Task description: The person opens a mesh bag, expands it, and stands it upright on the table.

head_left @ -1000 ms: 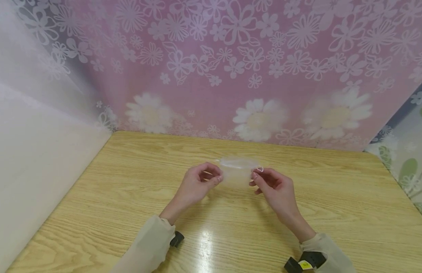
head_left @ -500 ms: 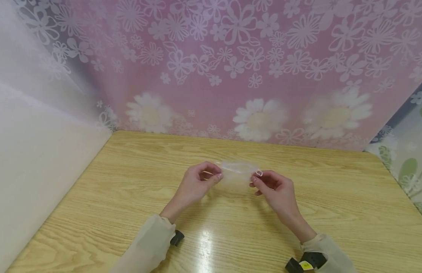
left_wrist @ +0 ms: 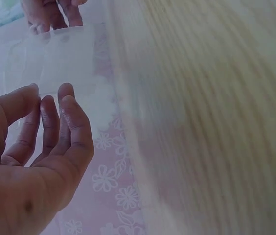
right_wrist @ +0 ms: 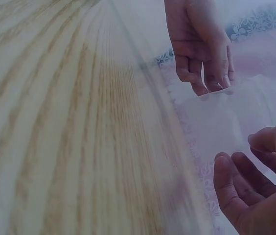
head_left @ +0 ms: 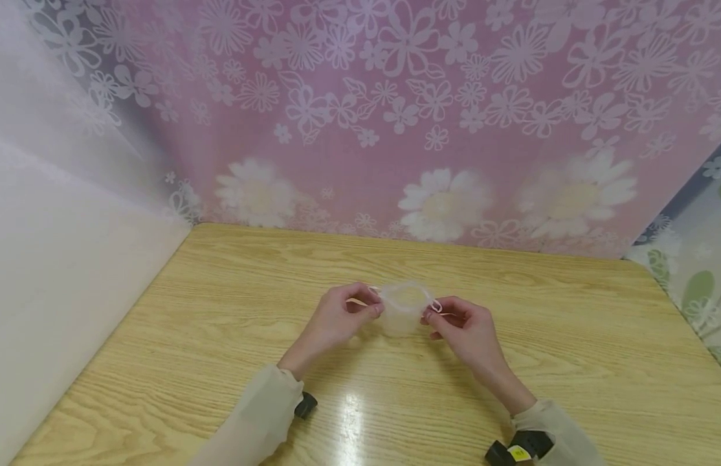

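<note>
A small translucent, whitish drawstring pouch [head_left: 402,321] is stretched between both hands over the table in the head view. Its mouth is spread into a rounded opening. White cord loops stick out at both upper sides. My left hand [head_left: 336,323] pinches the pouch's left edge between thumb and fingers. On the other side my right hand [head_left: 470,334] pinches the right edge, next to a cord loop [head_left: 436,305]. The left wrist view shows the sheer pouch [left_wrist: 62,58] from the side, and the right wrist view has the pouch [right_wrist: 221,120] spanning both hands.
A wood-grain table [head_left: 232,285] lies beneath the hands. Behind it hangs a pink floral curtain [head_left: 349,155], with a pale sheet [head_left: 75,226] on the left. Dark wrist straps show at the left cuff [head_left: 305,406] and right cuff [head_left: 532,443].
The pouch's mouth has gone from a flat, taut shape to a rounded opening. Both hands have come slightly closer together and a little nearer to me.
</note>
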{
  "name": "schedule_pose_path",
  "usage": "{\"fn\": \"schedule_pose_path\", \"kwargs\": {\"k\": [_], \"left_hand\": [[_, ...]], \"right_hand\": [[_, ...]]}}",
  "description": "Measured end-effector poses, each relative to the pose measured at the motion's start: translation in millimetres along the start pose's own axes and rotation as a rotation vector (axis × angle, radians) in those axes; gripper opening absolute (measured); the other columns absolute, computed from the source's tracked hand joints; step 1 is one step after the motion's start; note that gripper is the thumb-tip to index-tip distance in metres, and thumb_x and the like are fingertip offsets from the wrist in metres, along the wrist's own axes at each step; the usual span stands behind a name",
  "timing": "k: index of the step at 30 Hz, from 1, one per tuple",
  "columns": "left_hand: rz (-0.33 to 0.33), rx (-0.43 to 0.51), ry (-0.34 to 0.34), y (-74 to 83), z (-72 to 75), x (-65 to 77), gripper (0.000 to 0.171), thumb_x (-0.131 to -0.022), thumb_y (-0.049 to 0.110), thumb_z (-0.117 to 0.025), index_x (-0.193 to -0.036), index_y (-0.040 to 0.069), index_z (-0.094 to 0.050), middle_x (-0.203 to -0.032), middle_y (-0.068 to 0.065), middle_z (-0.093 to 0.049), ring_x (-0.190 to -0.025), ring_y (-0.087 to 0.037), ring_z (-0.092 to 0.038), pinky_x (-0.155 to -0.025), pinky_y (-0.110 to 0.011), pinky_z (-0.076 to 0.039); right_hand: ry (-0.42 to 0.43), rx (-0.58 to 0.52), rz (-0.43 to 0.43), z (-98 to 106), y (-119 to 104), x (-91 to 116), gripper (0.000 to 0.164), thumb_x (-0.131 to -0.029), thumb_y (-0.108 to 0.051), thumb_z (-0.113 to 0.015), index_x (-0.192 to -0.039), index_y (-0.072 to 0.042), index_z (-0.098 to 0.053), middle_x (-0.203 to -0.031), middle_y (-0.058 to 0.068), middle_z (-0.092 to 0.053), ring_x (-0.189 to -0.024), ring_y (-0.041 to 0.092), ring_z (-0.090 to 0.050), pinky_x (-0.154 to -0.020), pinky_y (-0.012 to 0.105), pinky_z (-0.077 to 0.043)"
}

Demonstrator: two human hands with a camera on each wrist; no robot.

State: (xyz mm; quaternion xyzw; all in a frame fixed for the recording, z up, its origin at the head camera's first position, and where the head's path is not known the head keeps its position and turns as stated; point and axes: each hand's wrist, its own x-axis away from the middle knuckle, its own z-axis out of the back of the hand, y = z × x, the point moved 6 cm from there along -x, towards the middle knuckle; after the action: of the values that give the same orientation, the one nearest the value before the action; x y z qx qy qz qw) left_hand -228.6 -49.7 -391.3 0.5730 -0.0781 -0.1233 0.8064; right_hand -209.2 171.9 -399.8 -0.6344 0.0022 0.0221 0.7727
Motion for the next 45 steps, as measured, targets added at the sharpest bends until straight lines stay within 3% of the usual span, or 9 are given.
{"fn": "schedule_pose_path", "kwargs": {"k": [5,11,21,35,45], "left_hand": [[0.032,-0.077,-0.003,-5.0,3.7,-1.2,0.009,-0.098,0.023,-0.071,-0.103,0.016,-0.073,-0.122,-0.003,-0.071,-0.096,-0.018,-0.072,-0.079,-0.031,-0.059],[0.057,-0.124,-0.031,-9.8,4.0,-2.6,0.007,-0.098,0.02,-0.07,-0.102,0.015,-0.073,-0.113,-0.003,-0.073,-0.097,-0.019,-0.072,-0.081,-0.032,-0.06],[0.061,-0.175,-0.084,-11.8,2.5,-3.2,0.01,-0.097,0.018,-0.072,-0.104,0.01,-0.073,-0.12,-0.007,-0.071,-0.099,-0.023,-0.072,-0.088,-0.036,-0.06],[0.018,-0.218,-0.145,-10.6,-0.6,-2.9,0.015,-0.095,0.017,-0.072,-0.106,0.007,-0.072,-0.118,-0.01,-0.073,-0.102,-0.024,-0.072,-0.092,-0.038,-0.059],[0.077,-0.184,-0.178,-24.5,16.5,3.3,0.02,-0.098,0.027,-0.07,-0.116,0.017,-0.07,-0.12,0.0,-0.07,-0.108,-0.021,-0.068,-0.088,-0.036,-0.058]], "right_hand": [[-0.016,0.044,-0.057,1.3,3.7,-1.9,0.022,-0.096,-0.008,-0.072,-0.11,0.008,-0.069,-0.098,0.015,-0.076,-0.085,0.01,-0.075,-0.071,0.03,-0.063],[-0.031,0.08,-0.095,1.9,8.9,-4.0,0.023,-0.095,-0.011,-0.073,-0.111,0.006,-0.07,-0.097,0.012,-0.075,-0.083,0.008,-0.073,-0.071,0.027,-0.062],[-0.051,0.103,-0.075,2.0,11.2,-3.6,0.025,-0.093,-0.005,-0.073,-0.114,0.007,-0.068,-0.1,0.012,-0.075,-0.08,0.006,-0.071,-0.068,0.025,-0.061],[-0.077,0.11,-0.119,1.0,14.9,-0.9,0.032,-0.092,-0.004,-0.073,-0.122,0.006,-0.065,-0.108,0.019,-0.074,-0.085,0.009,-0.071,-0.07,0.025,-0.061],[-0.087,0.13,-0.091,8.1,14.1,0.3,0.03,-0.093,-0.007,-0.073,-0.12,0.005,-0.066,-0.116,0.023,-0.072,-0.09,0.01,-0.072,-0.073,0.027,-0.062]]}}
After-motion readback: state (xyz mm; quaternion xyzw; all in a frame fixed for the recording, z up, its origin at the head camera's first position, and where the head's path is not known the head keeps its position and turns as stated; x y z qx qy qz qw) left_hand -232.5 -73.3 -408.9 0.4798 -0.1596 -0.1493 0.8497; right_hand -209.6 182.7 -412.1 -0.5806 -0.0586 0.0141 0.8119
